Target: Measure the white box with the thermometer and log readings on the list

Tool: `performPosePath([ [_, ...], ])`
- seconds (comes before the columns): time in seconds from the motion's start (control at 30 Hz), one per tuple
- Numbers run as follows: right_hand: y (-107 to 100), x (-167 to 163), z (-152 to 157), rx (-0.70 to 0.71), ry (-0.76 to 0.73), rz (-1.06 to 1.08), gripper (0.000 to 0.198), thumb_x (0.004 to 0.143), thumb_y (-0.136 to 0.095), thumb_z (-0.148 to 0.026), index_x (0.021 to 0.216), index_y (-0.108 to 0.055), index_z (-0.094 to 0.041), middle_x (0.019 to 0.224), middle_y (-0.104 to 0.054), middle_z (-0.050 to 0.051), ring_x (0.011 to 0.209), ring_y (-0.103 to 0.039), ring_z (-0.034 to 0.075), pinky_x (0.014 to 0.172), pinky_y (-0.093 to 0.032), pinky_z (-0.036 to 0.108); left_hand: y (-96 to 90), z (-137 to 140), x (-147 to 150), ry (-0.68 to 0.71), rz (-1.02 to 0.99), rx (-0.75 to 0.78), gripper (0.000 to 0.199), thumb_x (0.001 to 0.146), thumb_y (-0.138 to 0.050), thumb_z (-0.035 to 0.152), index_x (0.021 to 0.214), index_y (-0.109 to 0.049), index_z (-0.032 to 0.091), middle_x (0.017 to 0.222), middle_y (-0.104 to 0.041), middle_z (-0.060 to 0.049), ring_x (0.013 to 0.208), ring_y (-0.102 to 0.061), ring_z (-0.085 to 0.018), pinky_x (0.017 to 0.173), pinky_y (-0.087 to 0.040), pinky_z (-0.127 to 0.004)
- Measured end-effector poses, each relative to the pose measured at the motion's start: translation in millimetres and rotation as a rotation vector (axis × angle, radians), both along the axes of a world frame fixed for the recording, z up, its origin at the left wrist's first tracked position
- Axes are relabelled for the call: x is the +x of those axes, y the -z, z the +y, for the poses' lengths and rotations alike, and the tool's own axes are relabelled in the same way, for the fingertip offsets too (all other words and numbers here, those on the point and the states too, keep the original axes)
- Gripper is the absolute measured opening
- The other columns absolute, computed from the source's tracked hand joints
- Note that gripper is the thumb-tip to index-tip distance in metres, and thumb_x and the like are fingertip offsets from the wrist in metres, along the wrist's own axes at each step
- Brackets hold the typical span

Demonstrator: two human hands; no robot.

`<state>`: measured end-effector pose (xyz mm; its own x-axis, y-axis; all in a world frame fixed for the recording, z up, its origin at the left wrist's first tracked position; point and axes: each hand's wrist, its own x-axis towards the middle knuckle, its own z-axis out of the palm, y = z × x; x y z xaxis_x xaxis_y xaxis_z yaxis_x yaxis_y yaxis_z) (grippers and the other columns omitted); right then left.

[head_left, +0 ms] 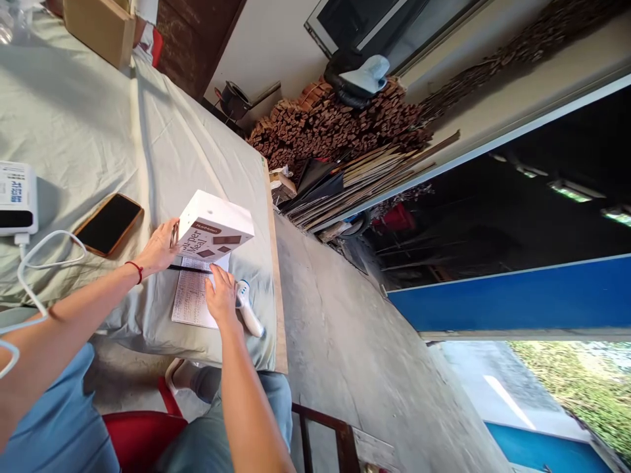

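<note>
My left hand grips the left side of a white and brown printed box; its far fingers are hidden. A small dark thing shows at its fingertips, too small to name. The box sits tilted above a sheet of printed or written paper. A thin black strip, perhaps a pen, crosses the paper just below the box. My right hand rests over the paper's right side, fingers slightly apart, near the strip's end. Close to its right lies a white handheld device like an infrared thermometer.
A phone and a white device with a white cable lie to the left on the cloth-covered table. A cardboard box stands at the far end. Stacked wood lines the wall; a red chair is beneath me.
</note>
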<state>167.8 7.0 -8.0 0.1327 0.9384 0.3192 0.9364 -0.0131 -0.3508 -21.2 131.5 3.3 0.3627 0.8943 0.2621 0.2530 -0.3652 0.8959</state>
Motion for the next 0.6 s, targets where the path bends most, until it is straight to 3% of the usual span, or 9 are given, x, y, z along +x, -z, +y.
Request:
performPosePath([
  [0.17,1.6,2.5,-13.2,-0.169,0.003,-0.061,0.02,0.089,-0.054,-0.025,0.097,-0.072,-0.022,0.097,-0.066,0.009,0.097,-0.056,0.025,0.089,-0.041,0.039,-7.6,-10.2,-3.0,-0.134,0.113,0.132,0.058,0.078,-0.055,0.014,0.133,-0.038,0.016,0.126,-0.051,-0.014,0.12,-0.05,-0.028,0.104,-0.042,-0.05],
  [0.3,1.1,19.5,-50.1,-0.055,0.063,0.198,0.021,0.089,-0.052,-0.035,0.091,-0.066,-0.02,0.085,-0.067,0.007,0.085,-0.059,0.022,0.082,-0.045,0.037,-17.5,-31.6,-1.0,-0.218,0.117,0.323,0.046,0.08,-0.054,0.015,0.125,-0.043,0.018,0.119,-0.052,-0.012,0.111,-0.051,-0.026,0.096,-0.045,-0.045],
  [0.37,2.2,22.0,-63.4,0.066,0.173,0.402,0.026,0.086,-0.052,-0.043,0.089,-0.062,-0.019,0.079,-0.066,0.005,0.077,-0.06,0.02,0.075,-0.046,0.034,-20.8,-47.9,2.4,-0.13,0.147,0.428,0.036,0.083,-0.051,0.016,0.119,-0.048,0.018,0.116,-0.054,-0.011,0.109,-0.051,-0.025,0.094,-0.044,-0.043],
  [0.47,5.9,16.5,-69.9,0.209,0.291,0.699,0.028,0.08,-0.055,-0.049,0.08,-0.056,-0.021,0.068,-0.062,0.0,0.064,-0.058,0.017,0.066,-0.045,0.03,-19.4,-76.9,9.4,0.153,0.32,0.542,0.023,0.088,-0.046,0.015,0.107,-0.058,0.018,0.106,-0.06,-0.009,0.099,-0.054,-0.024,0.088,-0.043,-0.04],
  [0.6,12.7,2.4,-65.1,0.173,0.267,0.928,0.025,0.075,-0.056,-0.045,0.079,-0.059,-0.021,0.065,-0.062,-0.001,0.06,-0.056,0.014,0.063,-0.045,0.028,-7.7,-108.5,17.9,0.41,0.644,0.617,0.018,0.092,-0.047,0.017,0.09,-0.065,0.015,0.091,-0.062,-0.01,0.086,-0.056,-0.023,0.077,-0.04,-0.038],
])
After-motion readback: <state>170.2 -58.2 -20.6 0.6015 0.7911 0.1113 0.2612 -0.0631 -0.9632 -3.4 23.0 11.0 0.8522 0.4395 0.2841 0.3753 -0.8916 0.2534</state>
